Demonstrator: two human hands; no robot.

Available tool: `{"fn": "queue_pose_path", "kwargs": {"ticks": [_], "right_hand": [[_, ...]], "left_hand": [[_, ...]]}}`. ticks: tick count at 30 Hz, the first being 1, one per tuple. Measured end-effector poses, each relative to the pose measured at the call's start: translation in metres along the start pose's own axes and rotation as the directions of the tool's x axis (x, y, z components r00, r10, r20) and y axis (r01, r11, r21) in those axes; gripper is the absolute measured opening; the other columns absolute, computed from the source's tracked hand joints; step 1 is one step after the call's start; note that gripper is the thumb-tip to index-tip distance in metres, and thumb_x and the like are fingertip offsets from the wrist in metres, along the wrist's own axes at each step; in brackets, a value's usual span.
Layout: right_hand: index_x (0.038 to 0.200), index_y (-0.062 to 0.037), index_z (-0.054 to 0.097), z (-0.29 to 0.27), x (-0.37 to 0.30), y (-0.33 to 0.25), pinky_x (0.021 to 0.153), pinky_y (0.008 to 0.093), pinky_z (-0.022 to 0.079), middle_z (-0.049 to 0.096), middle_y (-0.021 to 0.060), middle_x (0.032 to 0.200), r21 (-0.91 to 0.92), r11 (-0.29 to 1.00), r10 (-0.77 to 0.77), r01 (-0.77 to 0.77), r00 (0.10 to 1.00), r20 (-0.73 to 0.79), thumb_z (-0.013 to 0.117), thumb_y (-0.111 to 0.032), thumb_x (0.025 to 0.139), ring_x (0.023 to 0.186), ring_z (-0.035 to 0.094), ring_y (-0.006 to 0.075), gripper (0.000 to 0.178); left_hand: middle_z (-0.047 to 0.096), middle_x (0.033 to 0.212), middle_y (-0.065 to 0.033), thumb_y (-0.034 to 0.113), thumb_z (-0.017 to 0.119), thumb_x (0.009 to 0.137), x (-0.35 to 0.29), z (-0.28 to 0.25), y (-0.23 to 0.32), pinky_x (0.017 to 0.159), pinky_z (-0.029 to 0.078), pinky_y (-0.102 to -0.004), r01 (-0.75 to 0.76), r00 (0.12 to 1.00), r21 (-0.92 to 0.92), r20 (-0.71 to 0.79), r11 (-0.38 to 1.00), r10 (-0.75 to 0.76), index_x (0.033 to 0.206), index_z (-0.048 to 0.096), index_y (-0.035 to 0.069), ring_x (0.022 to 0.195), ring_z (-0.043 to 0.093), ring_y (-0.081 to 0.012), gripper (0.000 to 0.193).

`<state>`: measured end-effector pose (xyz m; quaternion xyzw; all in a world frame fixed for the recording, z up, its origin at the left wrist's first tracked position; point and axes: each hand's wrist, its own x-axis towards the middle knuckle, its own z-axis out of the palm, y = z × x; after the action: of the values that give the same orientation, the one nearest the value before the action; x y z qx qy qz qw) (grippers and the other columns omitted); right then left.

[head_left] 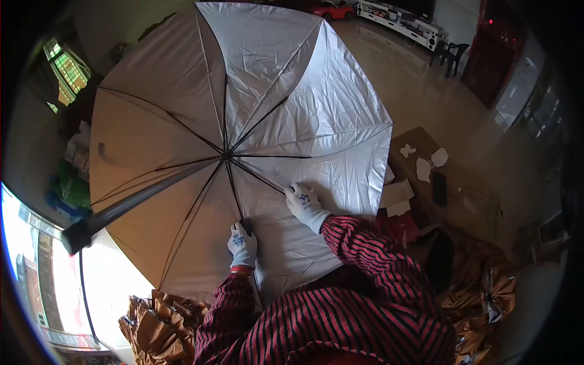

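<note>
An opened umbrella (292,237) spreads in front of me with its silvery inside facing me. Dark ribs fan out from the hub (226,156), and the thick shaft (146,193) slants down to the left, ending in a dark handle (76,236). My left hand (242,247), in a white glove, is closed around a lower rib, its fingertips partly hidden. To its right, my gloved right hand (306,207) pinches the neighbouring rib where it runs toward the lower right. Behind that hand the lining is creased.
Crumpled brown wrapping (161,325) lies at the lower left, with more brown wrapping (490,292) at the lower right. Flat cardboard (468,207) with white scraps and a dark phone-shaped object (439,188) is on the right. A dark plastic chair (451,58) stands farther back.
</note>
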<state>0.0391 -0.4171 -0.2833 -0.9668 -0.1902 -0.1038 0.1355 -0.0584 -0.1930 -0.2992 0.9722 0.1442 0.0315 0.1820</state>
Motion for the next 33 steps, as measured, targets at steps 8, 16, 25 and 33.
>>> {"fn": "queue_pose_path", "kwargs": {"ticks": [8,16,25,33], "right_hand": [[0.114,-0.0137,0.060,-0.049,0.119,0.072,0.077,0.0508,0.047,0.058,0.0093,0.120,-0.392,0.917,-0.324,0.079,0.722,-0.611,0.054,-0.025,0.086,0.094,0.060,0.0334,0.032],[0.108,-0.0124,0.063,-0.078,0.174,0.073,0.081,0.0493,0.046,0.061,0.0080,0.107,-0.439,0.895,-0.091,0.084,0.996,0.004,0.052,-0.024,0.087,0.111,0.055,0.0303,0.026],[0.116,-0.0071,0.062,-0.109,0.202,0.135,0.073,0.0376,0.052,0.069,0.0115,0.093,0.492,0.769,-0.251,0.409,0.900,-0.355,0.060,-0.015,0.080,0.084,0.066,0.0216,0.037],[0.103,-0.0039,0.067,-0.261,0.027,0.189,0.063,0.0299,0.050,0.066,0.0043,0.076,0.670,0.693,0.443,0.268,0.575,-0.688,0.059,-0.014,0.092,0.068,0.062,0.0208,0.017]], "left_hand": [[0.056,0.112,-0.0186,0.019,0.060,0.081,0.029,0.007,0.002,0.069,0.052,-0.0477,-0.106,0.986,-0.051,-0.132,0.993,0.098,0.114,0.050,0.008,0.084,0.063,-0.0393,0.037],[0.056,0.110,-0.0191,0.019,0.060,0.081,0.020,0.007,0.000,0.068,0.052,-0.0489,-0.028,0.992,-0.055,-0.124,0.998,0.021,0.113,0.050,0.007,0.084,0.063,-0.0403,0.036],[0.062,0.107,-0.0226,0.022,0.063,0.082,0.056,0.016,-0.015,0.082,0.049,-0.0433,-0.136,0.985,-0.082,-0.119,0.987,0.126,0.111,0.057,-0.002,0.094,0.061,-0.0375,0.038],[0.067,0.097,-0.0180,0.015,0.063,0.082,0.046,0.003,-0.006,0.079,0.050,-0.0410,-0.204,0.978,-0.374,-0.113,0.905,0.174,0.107,0.060,-0.001,0.089,0.064,-0.0321,0.030]]}}
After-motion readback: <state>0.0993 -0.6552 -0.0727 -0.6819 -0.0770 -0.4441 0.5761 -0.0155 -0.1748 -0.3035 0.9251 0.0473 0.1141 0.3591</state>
